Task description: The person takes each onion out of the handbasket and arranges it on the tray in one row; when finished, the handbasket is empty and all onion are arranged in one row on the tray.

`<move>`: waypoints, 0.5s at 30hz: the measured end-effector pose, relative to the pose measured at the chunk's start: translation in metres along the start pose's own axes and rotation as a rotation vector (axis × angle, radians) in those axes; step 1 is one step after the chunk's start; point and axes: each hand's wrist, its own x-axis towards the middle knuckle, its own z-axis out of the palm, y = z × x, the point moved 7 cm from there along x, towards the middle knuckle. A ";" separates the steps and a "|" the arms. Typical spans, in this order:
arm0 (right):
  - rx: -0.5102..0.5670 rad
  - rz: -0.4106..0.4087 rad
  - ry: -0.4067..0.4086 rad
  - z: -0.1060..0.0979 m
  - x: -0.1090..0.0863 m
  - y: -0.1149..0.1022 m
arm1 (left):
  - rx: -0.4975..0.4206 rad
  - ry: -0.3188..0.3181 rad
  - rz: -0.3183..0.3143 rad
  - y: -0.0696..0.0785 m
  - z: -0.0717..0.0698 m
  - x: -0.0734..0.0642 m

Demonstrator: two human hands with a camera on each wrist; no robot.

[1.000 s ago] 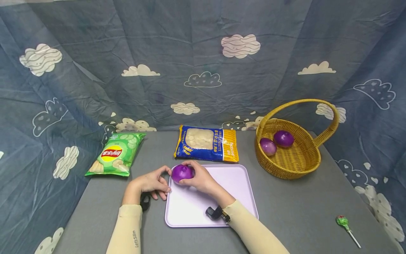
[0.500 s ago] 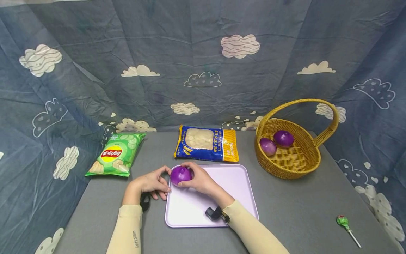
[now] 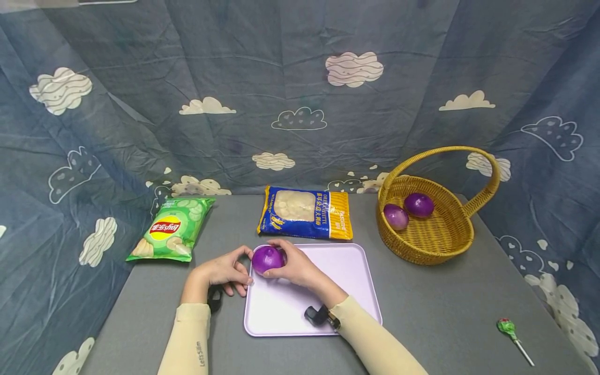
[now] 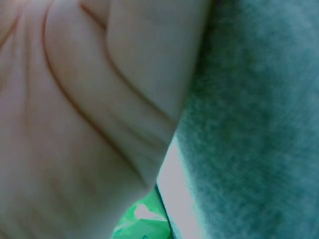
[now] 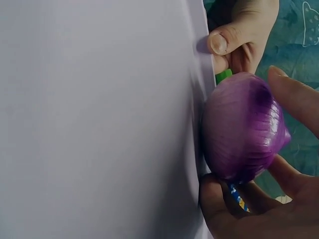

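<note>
A glossy purple onion [image 3: 267,260] stands at the far left corner of a pale lilac tray [image 3: 319,307], its pointed tip up. My right hand [image 3: 300,268] grips it from the right, thumb on the near side and fingers round the far side. In the right wrist view the onion [image 5: 244,129] sits between thumb and fingers, right against the tray's rim. At the tray's left edge, my left hand [image 3: 222,272] pinches the rim with bent fingers, its thumb [image 5: 219,43] lying on top. Only palm creases of the left hand [image 4: 89,109] show in its wrist view.
Behind the tray lies a blue and yellow pasta bag [image 3: 304,212]. A green chip bag [image 3: 171,228] is at the left. On the right stands a wicker basket [image 3: 424,256] holding two purple onions [image 3: 419,204]. A wrapped lollipop [image 3: 507,328] lies near right.
The onion and the right hand's fingers have shifted slightly left toward the tray's corner, then stayed put. The left hand keeps its place.
</note>
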 end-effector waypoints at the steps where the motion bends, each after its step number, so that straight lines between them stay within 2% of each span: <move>1: 0.003 0.002 -0.002 0.000 0.000 0.000 | 0.001 0.000 0.000 0.000 0.000 0.000; 8: 0.026 0.025 -0.019 -0.008 -0.003 -0.003 | 0.005 0.001 -0.003 -0.001 0.000 0.000; 15: 0.069 0.020 -0.001 -0.029 -0.011 -0.018 | -0.002 0.008 -0.015 -0.002 0.000 0.001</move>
